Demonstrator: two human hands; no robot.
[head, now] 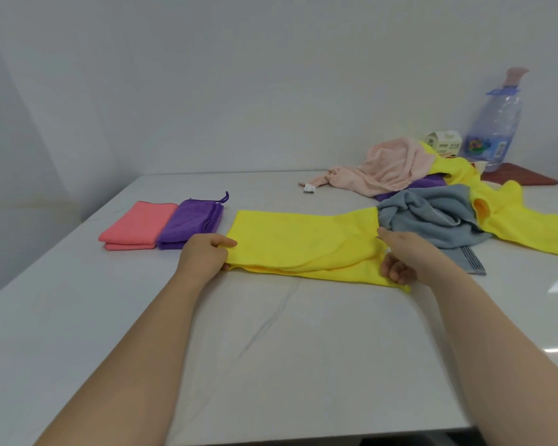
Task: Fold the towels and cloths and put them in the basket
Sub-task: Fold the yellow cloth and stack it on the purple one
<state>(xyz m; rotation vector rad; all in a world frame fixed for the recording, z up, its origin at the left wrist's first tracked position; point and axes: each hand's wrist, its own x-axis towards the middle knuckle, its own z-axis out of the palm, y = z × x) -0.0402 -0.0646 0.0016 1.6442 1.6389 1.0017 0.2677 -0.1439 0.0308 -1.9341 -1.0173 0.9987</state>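
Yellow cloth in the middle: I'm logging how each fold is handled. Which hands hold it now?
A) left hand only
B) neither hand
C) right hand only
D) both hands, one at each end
D: the left hand pinches the left end of the yellow cloth, and the right hand grips its right end.

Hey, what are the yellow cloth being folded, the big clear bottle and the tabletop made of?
The yellow cloth: probably microfibre, matte soft nap, limp folds. The bottle: clear bluish plastic, see-through ribbed walls. The tabletop: hard, glossy white with faint veins and light reflections; stone or laminate, cannot tell which.
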